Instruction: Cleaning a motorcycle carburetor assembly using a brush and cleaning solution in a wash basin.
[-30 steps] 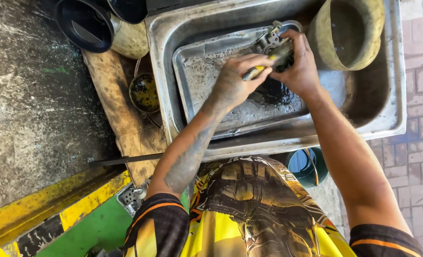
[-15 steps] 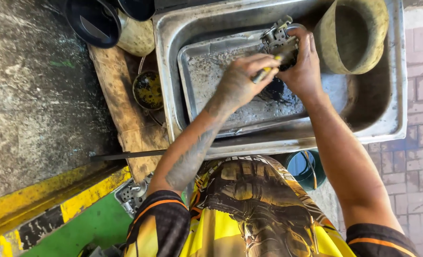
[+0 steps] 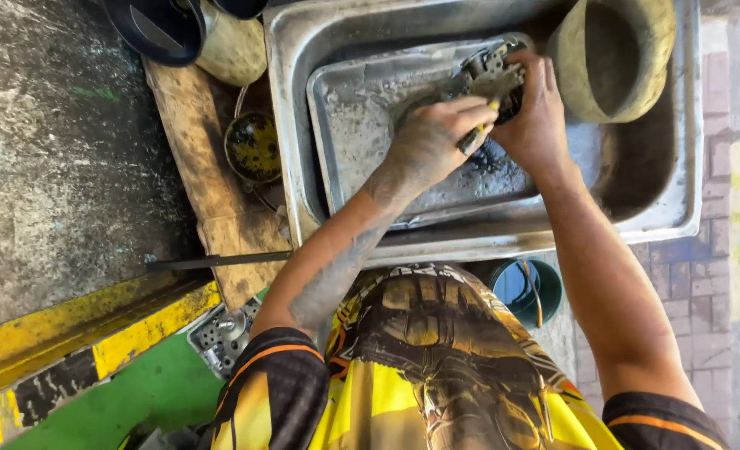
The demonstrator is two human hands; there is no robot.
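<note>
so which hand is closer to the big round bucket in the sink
Right. The right hand holds the metal engine part just beside the bucket; the left hand, gripping a yellow-handled tool, sits farther away.

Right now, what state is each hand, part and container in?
Left hand: shut on a yellow-handled tool, tip against the part.
Right hand: gripping a grimy metal engine part, held over the tray.
Metal tray: sits inside the large steel basin, wet, dirty, with a dark puddle.
Tan bucket: tipped in the basin, looks empty.
Small round tin: open, dark oily residue inside.
Teal bucket: upright under the basin, open.
</note>
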